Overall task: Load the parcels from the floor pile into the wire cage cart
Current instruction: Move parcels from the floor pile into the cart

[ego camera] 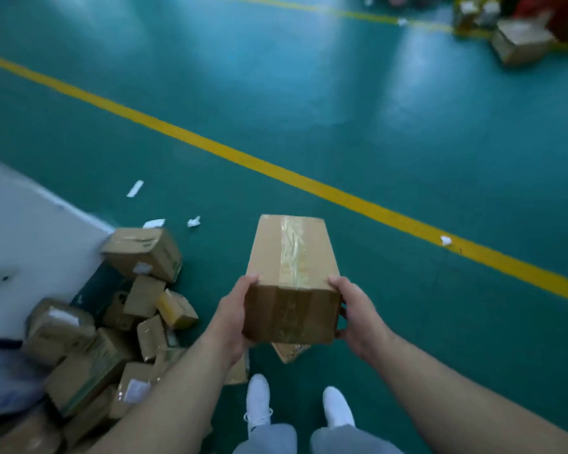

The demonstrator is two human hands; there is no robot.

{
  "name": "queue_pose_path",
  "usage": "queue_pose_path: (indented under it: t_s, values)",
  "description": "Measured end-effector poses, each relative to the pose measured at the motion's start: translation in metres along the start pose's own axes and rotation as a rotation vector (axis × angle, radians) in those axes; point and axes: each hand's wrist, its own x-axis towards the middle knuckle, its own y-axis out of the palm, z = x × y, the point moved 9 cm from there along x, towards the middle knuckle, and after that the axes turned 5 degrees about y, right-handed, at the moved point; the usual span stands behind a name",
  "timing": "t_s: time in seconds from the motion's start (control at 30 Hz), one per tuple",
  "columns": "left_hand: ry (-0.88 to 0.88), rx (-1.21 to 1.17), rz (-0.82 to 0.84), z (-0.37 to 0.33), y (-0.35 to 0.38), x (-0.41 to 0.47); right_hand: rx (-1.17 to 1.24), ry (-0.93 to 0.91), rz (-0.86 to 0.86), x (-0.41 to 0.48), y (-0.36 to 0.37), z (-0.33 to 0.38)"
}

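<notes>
So the left hand (233,322) and right hand (358,319) are both gripping the near end of one brown parcel (291,280). The thumbs are hooked on the top edge, and the rest of the fingers go round the sides where I can't really see them. It's held out in front of the body, clear of the green floor (407,142). The grip looks pretty relaxed, so I'd guess it's on the light side. It's plain stiff cardboard with square corners, so squeezing the two side walls should work fine. The clear tape (292,250) down the middle looks slick and crinkly, so I'd keep fingers on bare cardboard and slide a palm underneath if it's heavier than it looks. No clue what's inside, so whether it's fragile is anyone's guess. Right below it the corner of another small box (289,353) pokes out, mostly hidden. The pile (112,339) sits just to the person's left, a jumble of taped boxes against a white panel (30,224), partly cut off by the frame and the left arm. A few paper scraps (135,188) lie near the yellow line (276,172). The cage cart isn't in sight from here. The far-corner boxes (518,44) are too blurry to call.
</notes>
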Motion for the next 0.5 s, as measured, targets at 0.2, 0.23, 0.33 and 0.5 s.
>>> queue_pose_path:
  t_s: [0.2,0.23,0.33,0.5]
  values:
    - [0.095,-0.416,-0.215,0.053,-0.079,-0.061,-0.380,0.030,0.239,-0.013,0.084,-0.010]
    - [0.117,-0.474,-0.263,0.063,-0.098,-0.074,-0.437,0.055,0.295,-0.022,0.105,-0.019]
    - [0.176,-0.625,-0.400,0.092,-0.152,-0.119,-0.598,0.102,0.440,-0.056,0.161,-0.052]
    - [0.271,-0.844,-0.616,0.157,-0.231,-0.214,-0.848,0.326,0.685,-0.132,0.228,-0.151]
